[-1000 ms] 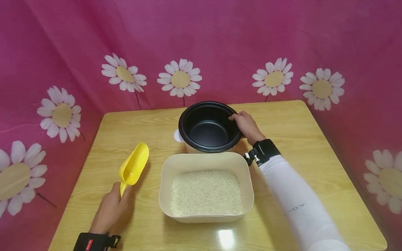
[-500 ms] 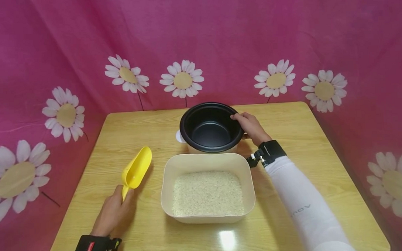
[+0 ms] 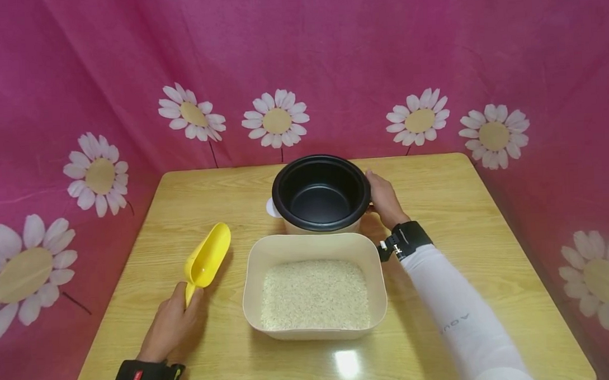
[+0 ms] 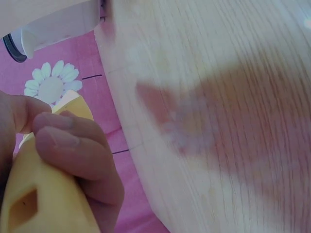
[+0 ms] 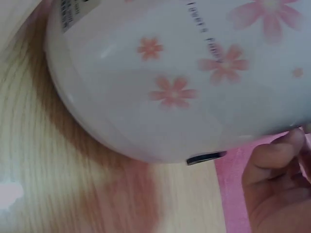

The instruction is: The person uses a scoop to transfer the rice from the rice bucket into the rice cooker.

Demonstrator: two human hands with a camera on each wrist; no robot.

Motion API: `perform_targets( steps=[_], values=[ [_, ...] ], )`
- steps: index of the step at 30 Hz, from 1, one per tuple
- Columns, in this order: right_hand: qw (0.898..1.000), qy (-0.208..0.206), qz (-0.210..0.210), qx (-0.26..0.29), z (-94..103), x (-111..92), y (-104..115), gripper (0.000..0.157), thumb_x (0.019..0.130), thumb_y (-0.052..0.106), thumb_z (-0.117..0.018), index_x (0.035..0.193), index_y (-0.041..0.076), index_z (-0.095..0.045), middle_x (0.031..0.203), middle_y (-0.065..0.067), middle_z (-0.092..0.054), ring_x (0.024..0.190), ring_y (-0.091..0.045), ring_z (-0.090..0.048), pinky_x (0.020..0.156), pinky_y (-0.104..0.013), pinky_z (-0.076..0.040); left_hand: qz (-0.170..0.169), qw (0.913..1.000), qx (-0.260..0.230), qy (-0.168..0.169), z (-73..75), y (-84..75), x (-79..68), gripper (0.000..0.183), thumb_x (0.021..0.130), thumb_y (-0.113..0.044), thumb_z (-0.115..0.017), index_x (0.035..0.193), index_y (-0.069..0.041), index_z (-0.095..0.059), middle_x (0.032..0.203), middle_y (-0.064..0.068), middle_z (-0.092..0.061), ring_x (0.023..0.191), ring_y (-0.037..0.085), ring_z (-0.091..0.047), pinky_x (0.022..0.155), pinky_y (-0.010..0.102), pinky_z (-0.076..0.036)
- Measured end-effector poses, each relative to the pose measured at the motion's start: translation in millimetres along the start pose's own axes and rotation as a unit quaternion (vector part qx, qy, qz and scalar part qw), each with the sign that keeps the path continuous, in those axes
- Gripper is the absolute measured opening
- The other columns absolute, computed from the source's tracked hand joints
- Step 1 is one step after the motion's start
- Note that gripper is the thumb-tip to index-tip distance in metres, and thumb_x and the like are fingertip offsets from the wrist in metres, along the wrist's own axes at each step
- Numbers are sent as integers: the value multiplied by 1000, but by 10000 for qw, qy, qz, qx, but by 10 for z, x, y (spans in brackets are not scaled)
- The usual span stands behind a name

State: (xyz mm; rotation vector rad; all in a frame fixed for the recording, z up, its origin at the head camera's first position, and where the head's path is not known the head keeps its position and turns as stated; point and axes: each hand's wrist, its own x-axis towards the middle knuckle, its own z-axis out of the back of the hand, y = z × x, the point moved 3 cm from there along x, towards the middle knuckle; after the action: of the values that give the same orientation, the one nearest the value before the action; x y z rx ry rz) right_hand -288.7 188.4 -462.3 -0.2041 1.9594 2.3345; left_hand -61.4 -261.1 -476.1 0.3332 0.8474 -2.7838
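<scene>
My left hand [image 3: 169, 324] grips a yellow scoop [image 3: 209, 257] by its handle, holding it over the left of the table; the scoop's bowl looks bare. In the left wrist view, curled fingers [image 4: 73, 150] wrap the handle. At the back middle stands a rice cooker [image 3: 322, 226] with a black inner pot [image 3: 319, 203] and no lid on. Its white wall [image 5: 121, 97] carries pink flowers. My right hand [image 3: 385, 201] holds the cooker's right side just below the rim, fingers curled; the exact contact is partly hidden.
A cream rectangular bin [image 3: 313, 244] of rice [image 3: 314, 296] stands in front of the cooker, close to it. Both sit on a wooden table [image 3: 468, 262]. A pink flowered cloth [image 3: 340, 60] rises behind and beside the table.
My right thumb has come off the inner pot's rim, and that hand now lies at the cooker's outer side. My left hand and the scoop are nearly still.
</scene>
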Motion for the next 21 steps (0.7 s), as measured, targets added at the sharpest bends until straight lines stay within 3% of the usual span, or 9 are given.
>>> perform_targets(
  steps=[5,10,16,21],
  values=[
    [9994,-99,270,190,-57,13,-93,36,107,55,-42,101,24,-59,73,9,-50,61,-8,-50,54,-26,-45,-92,10000,1,-29,-4,-33,-44,40,110,-39,-42,118,0,-46,79,4,-45,69,17,-47,59,28,-37],
    [9963,-125,616,580,-102,49,-170,27,110,41,-42,101,23,-59,63,10,-47,48,-9,-43,46,-26,-37,-256,9994,40,-249,7,-55,-108,40,110,-42,-41,116,-3,-48,77,4,-47,69,17,-49,61,29,-39],
    [9890,-817,916,823,-110,35,-204,27,112,32,-40,98,26,-63,72,13,-55,60,-3,-52,54,-19,-43,-504,9981,17,-360,17,-131,-174,36,111,-37,-45,116,-1,-49,78,4,-45,71,17,-48,63,29,-38],
    [9843,-870,1225,927,-143,32,-175,28,112,32,-40,99,23,-64,78,13,-58,69,-2,-55,63,-17,-47,-380,9987,-35,-351,7,-178,-248,32,110,-33,-48,116,-1,-49,77,3,-44,70,17,-47,62,28,-37]
  ],
)
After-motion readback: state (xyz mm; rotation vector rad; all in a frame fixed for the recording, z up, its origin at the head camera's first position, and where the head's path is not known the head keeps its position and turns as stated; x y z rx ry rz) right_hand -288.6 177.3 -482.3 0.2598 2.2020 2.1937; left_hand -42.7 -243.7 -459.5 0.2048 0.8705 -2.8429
